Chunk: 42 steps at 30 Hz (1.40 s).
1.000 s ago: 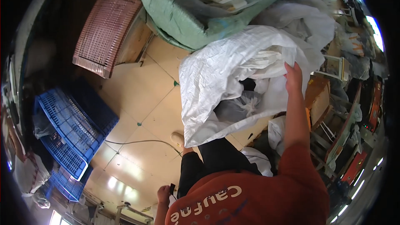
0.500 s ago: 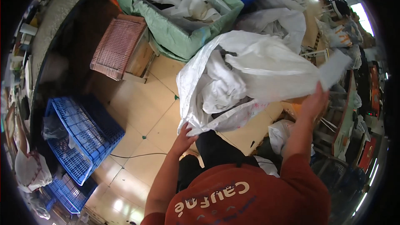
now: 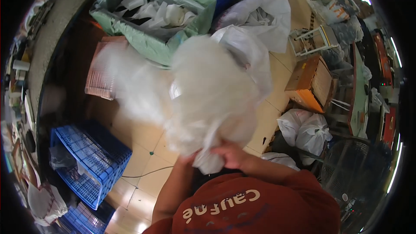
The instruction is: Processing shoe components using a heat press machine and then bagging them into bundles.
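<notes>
A large, thin white plastic bag [image 3: 212, 95] billows up in front of my body, smeared by motion, with a blurred part spreading left. My right hand [image 3: 232, 155] grips its gathered lower end, fingers closed on the plastic. Just left of it, my left hand [image 3: 187, 160] also grasps the bunched plastic; its fingers are partly hidden by the folds. Behind the raised plastic stands a white sack [image 3: 253, 60], whose contents are mostly covered from sight.
A green-covered bin [image 3: 195, 21] of white scraps stands ahead, beside a reddish ribbed stool [image 3: 97, 71]. Blue crates [image 3: 93, 156] are on the left. To the right are an orange-brown box [image 3: 303, 82], tied white bags [image 3: 312, 132] and a floor fan [image 3: 351, 173].
Both hands have come together near my body, the right moving in from far right. The white plastic has swung up and leftward. My view has shifted, uncovering the orange-brown box.
</notes>
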Available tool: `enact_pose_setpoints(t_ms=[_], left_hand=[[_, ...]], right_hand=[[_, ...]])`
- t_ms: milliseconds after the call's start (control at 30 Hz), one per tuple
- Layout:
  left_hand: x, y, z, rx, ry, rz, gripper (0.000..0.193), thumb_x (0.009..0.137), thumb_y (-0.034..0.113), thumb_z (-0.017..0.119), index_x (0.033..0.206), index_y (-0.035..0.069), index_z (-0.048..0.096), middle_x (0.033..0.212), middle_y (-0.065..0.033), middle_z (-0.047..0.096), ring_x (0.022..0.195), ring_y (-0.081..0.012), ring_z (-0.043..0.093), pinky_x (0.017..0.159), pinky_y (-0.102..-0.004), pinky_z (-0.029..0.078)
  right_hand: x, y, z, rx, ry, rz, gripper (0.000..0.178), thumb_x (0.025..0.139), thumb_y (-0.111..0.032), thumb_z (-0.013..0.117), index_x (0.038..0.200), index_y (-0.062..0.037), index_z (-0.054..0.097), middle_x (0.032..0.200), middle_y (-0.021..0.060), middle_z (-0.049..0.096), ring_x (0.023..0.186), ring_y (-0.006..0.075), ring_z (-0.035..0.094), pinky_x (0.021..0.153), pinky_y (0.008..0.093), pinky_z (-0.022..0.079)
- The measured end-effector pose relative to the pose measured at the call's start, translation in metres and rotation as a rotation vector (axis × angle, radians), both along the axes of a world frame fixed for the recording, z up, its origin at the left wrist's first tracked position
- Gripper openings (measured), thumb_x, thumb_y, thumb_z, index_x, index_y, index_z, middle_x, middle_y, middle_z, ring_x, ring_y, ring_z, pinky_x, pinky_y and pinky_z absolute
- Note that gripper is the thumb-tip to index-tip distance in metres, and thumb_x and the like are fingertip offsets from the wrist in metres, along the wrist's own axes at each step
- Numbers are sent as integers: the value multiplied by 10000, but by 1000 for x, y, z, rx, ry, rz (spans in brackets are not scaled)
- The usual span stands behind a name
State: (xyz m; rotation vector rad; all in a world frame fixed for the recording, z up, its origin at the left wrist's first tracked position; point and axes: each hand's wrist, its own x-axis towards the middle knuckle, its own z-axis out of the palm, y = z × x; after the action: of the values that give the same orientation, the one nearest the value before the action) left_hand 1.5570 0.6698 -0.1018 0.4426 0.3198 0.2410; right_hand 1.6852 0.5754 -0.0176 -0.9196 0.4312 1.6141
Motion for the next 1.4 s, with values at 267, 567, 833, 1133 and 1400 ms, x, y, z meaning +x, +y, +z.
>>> enact_pose_setpoints(t_ms=[267,567,833,1133,1400], left_hand=[[-277,3,-24,242,953,316,569,746,186,646,1257,55,433,1236,-117,493,1091,-253,504,902,-381,432],[-207,-19,-65,901,1800,-1032,909,679,119,715,1394,133,155,1185,-272,436,986,-374,556,802,-398,483],[10,27,-151,934,1312,-846,897,672,197,715,1389,151,179,1273,-158,465,947,-327,588,782,-413,477],[124,121,-168,1015,796,-371,688,773,336,649,1252,-75,375,833,-137,653,801,-317,614,712,-374,466],[90,176,-138,1172,822,-1020,901,628,303,770,1342,15,302,699,-86,626,719,-257,613,688,-361,476]], right_hand=[[114,52,-143,124,-1338,356,129,827,-125,573,912,-28,569,828,127,584,784,231,573,700,352,459],[288,35,-265,-886,-1893,1517,209,823,-149,481,987,-67,581,1153,139,462,1016,365,486,826,419,455],[315,44,-200,-815,-1692,174,281,737,-134,614,951,46,579,755,108,625,755,240,592,759,307,442],[113,65,-92,618,-1597,542,267,709,-56,676,881,-24,474,940,143,483,860,329,516,802,408,439],[242,152,-315,-355,-1750,1139,363,831,-240,515,1147,-64,545,1062,164,603,979,318,580,829,379,448]])
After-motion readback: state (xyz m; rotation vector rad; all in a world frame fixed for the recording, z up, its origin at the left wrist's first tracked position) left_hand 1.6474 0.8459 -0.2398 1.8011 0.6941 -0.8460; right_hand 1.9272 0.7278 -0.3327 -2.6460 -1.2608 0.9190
